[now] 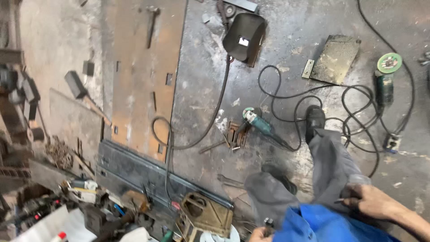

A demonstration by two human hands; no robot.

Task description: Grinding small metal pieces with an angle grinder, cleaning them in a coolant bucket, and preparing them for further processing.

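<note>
Seated worker's right hand (367, 201) pinches a thin metal rod (341, 200) against grey-trousered knee (333, 168), steadying it; left hand (259, 234), near edge, fisted round a small dark tool (268, 221). Teal angle grinder (257, 120) lies w/ cord beyond boots.

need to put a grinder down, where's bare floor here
Bare floor lies between the welding mask and the flat plate, and on the rusty sheet. Crowded: cables by the boot, and the bench clutter.

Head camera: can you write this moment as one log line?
right hand: on knee, pinching thin rod | left hand: low edge, grip unclear | angle grinder: on floor by boot | welding mask: on floor
</note>
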